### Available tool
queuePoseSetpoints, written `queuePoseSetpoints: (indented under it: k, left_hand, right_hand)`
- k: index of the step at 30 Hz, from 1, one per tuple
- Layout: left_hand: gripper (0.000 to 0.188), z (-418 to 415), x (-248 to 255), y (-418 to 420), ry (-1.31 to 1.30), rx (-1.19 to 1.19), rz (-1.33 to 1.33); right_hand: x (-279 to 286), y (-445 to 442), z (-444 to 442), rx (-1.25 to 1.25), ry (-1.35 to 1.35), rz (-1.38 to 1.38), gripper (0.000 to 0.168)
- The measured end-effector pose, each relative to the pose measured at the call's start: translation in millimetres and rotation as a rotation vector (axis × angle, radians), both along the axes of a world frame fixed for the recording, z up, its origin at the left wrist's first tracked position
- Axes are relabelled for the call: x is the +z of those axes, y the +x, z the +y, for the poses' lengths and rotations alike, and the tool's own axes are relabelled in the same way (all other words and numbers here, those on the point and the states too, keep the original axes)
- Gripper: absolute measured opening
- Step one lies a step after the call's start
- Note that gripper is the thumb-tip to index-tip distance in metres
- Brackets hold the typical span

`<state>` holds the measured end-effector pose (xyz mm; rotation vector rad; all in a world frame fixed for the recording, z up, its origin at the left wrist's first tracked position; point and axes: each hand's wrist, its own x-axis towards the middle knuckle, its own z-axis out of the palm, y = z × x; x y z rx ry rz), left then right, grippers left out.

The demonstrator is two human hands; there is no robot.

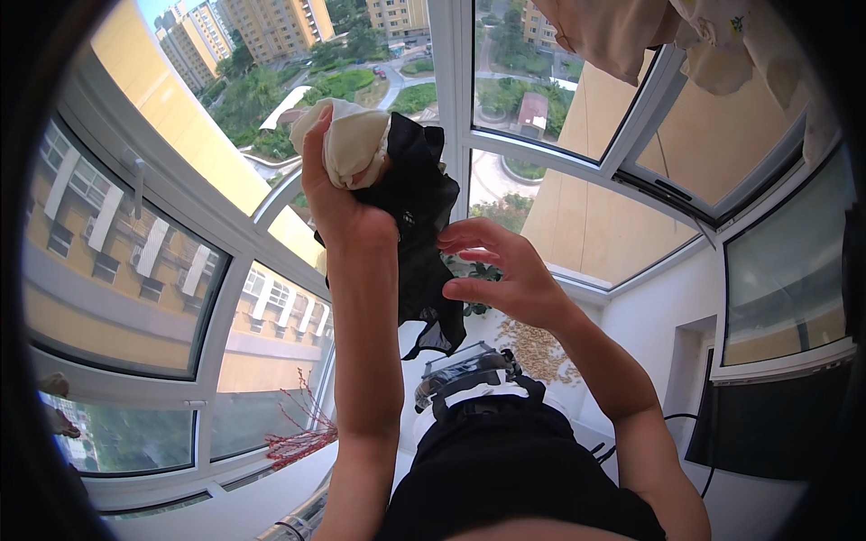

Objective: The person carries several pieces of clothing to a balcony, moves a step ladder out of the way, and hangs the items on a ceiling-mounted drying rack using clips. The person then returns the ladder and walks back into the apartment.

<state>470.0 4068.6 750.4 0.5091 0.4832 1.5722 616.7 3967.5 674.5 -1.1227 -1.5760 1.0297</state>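
Raised in front of me, my left hand (342,193) grips a bunched cream cloth garment (355,145) together with a black garment (419,223) of thin, partly sheer fabric. The black fabric hangs down from that hand, its lower end dangling loose. Most of my left fingers are hidden behind the cloth. My right hand (497,270) is beside the black fabric on its right, fingers spread and bent. Its upper fingertips are at the fabric's edge; whether they touch it I cannot tell. Nothing is held in it.
White-framed windows (453,122) surround me, with buildings and greenery outside. Light-coloured cloth (609,34) hangs at the upper right. Below are a green-leaved plant (484,274) and many small tan pieces (534,348) spread on a white surface. Red branches (304,433) stand at lower left.
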Motion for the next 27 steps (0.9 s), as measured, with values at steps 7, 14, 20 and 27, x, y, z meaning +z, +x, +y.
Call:
queuePoseSetpoints:
  k: [7,14,20,27]
  left_hand:
    - [0.038,-0.5,3.5,-24.4,0.001,0.100,0.014]
    - [0.047,32.8,-7.5,-69.9,0.149,-0.033,0.147]
    - [0.053,37.9,-6.6,-99.7,0.343,-0.209,0.165]
    - [0.092,-14.7,19.4,-14.8,0.838,-0.916,0.814]
  right_hand:
    - [-20.9,-7.9,27.0,-0.132,0.047,0.145,0.051]
    - [16.0,-4.3,17.0,-0.162,0.098,0.296,0.015]
    - [65.3,31.9,4.7,-0.257,0.254,-0.133,0.016]
    - [117.8,52.6,-18.3,-0.067,0.380,-0.521,0.017]
